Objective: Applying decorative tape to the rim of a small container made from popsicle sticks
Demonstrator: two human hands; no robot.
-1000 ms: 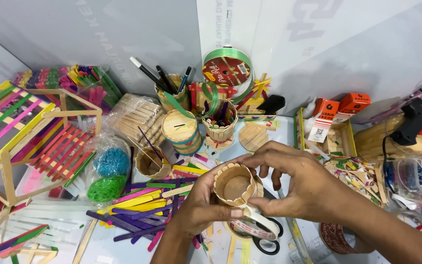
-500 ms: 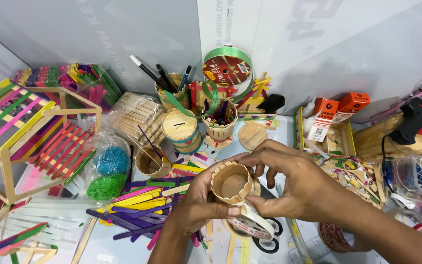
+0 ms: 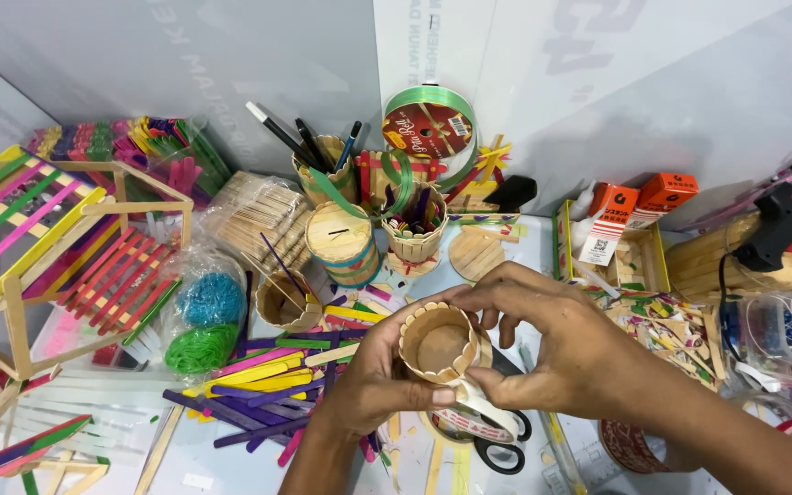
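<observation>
A white table (image 3: 231, 467) carries loose coloured craft sticks (image 3: 258, 376), scissors (image 3: 497, 449) and stick-built cups (image 3: 341, 243).

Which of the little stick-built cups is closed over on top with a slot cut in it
The round stick cup with the flat wooden lid, behind the hands, left of the pen-filled holders. A dark slot shows in its top; the other cups, including the one held, stand open.

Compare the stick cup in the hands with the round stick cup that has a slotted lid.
The held cup is open-topped and tilted toward the camera, gripped by the left hand and right hand. The lidded cup stands upright on the table, closed, with coloured bands. Both are round and made of wooden sticks.
</observation>
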